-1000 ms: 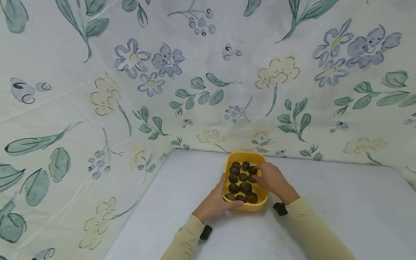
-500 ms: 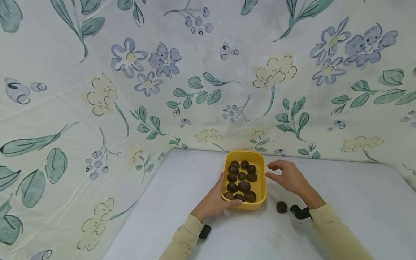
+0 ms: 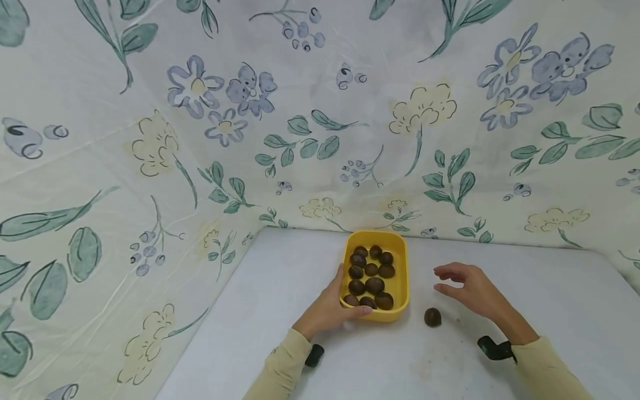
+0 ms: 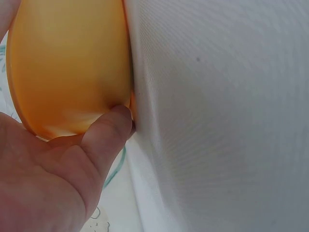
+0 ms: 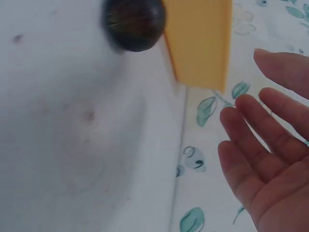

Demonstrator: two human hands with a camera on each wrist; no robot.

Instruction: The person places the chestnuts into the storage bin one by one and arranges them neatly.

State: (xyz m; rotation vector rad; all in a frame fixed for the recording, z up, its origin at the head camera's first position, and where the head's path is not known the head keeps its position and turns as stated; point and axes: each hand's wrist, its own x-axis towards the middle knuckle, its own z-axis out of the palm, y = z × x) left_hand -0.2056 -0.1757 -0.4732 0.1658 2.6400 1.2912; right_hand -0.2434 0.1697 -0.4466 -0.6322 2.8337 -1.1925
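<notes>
A yellow plastic box (image 3: 401, 300) stands near the back of the white table, holding several dark brown, roughly round balls (image 3: 374, 286); they look like nuts or small fruits, but the kind is unclear. My left hand (image 3: 327, 311) grips the box at its near left corner, thumb over the front rim, fingers along the left wall. In the left wrist view the fingers (image 4: 108, 130) press against that wall low down. To the right of the box one loose dark ball (image 3: 433, 317) lies on the table. My right hand (image 3: 477, 291) hovers above and right of it, fingers loosely bent, holding nothing.
The white table (image 3: 380, 361) meets a flower-printed sheet (image 3: 370, 139) hanging close behind the box. Another part of the sheet rises on the left. Black wrist straps with cameras (image 3: 495, 348) sit at both wrists. Small brown specks mark the table near the loose ball.
My right hand has left the box and moved right, past the loose ball, which now shows. A ball it touched stays in the box. The left hand keeps its hold.
</notes>
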